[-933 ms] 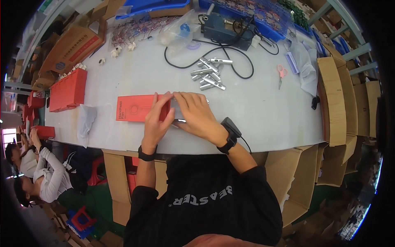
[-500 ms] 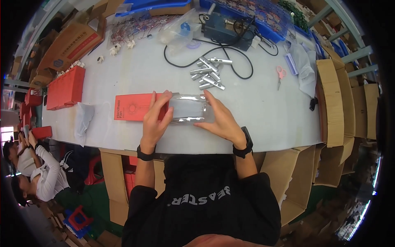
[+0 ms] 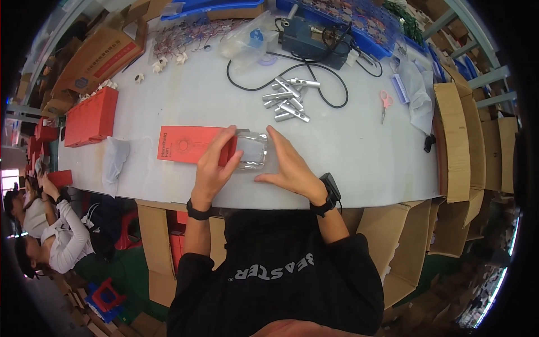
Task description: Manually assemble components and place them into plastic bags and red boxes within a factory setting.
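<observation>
A flat red cardboard box (image 3: 182, 144) lies on the white table before me. My left hand (image 3: 218, 156) grips its right end, fingers over the far edge and thumb at the near side. Out of that end sticks a clear plastic tray (image 3: 254, 151), partly inside the box. My right hand (image 3: 289, 167) is at the tray's outer end, thumb and fingers spread apart. Whether its palm touches the tray I cannot tell. Beyond the hands lies a pile of silver tube-shaped parts (image 3: 289, 100).
A blue-grey device (image 3: 311, 42) with a looped black cable stands at the back. Pink scissors (image 3: 385, 101) lie right. Red boxes (image 3: 92, 118) and a white bag (image 3: 115, 160) are left. Open cartons (image 3: 387, 236) stand by the table's near edge. Co-workers (image 3: 64, 236) sit far left.
The clear tray has slid left, deeper into the red box. My right hand moved left with it, its fingers now spread. My left hand stays on the box.
</observation>
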A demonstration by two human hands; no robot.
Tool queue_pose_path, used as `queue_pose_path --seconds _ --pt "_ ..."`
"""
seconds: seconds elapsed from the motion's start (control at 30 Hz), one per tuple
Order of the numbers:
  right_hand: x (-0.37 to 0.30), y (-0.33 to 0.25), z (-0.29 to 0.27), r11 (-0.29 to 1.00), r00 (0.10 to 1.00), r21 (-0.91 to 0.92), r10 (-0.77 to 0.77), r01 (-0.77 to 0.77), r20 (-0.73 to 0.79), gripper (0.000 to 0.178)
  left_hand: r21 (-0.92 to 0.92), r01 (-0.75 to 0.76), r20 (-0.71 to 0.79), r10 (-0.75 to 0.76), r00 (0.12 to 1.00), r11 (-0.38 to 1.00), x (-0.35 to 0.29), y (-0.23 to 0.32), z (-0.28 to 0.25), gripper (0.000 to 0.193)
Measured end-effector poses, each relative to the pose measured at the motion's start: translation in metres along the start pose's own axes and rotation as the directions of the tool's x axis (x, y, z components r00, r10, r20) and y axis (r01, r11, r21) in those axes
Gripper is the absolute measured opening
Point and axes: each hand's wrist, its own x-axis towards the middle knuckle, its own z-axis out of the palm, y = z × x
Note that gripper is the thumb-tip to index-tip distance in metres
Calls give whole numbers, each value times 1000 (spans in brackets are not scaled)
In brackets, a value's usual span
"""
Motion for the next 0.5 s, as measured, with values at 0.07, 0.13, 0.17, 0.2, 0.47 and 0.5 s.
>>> queue_pose_path --seconds 0.07,0.13,0.17,0.2,0.47,0.5 --pt "-6 8 -1 995 999 -97 39 -38 11 91 440 -133 100 98 990 888 7 15 -13 42" --pt "-6 12 2 996 999 -88 37 -34 32 91 626 -201 162 126 979 754 5 14 -18 43" --pt "-4 12 4 997 998 -76 31 -27 51 91 636 -200 140 144 980 745 1 7 -17 41" --pt "-2 10 4 998 997 -65 24 -20 71 91 646 -198 116 162 980 737 -1 1 -15 39" --pt "-5 -34 11 844 965 530 69 80 -254 83 432 -44 -200 143 969 901 -2 6 -28 18" --pt "-5 -41 6 844 967 531 63 81 -247 83 368 15 -276 94 957 930 -3 11 -31 18"
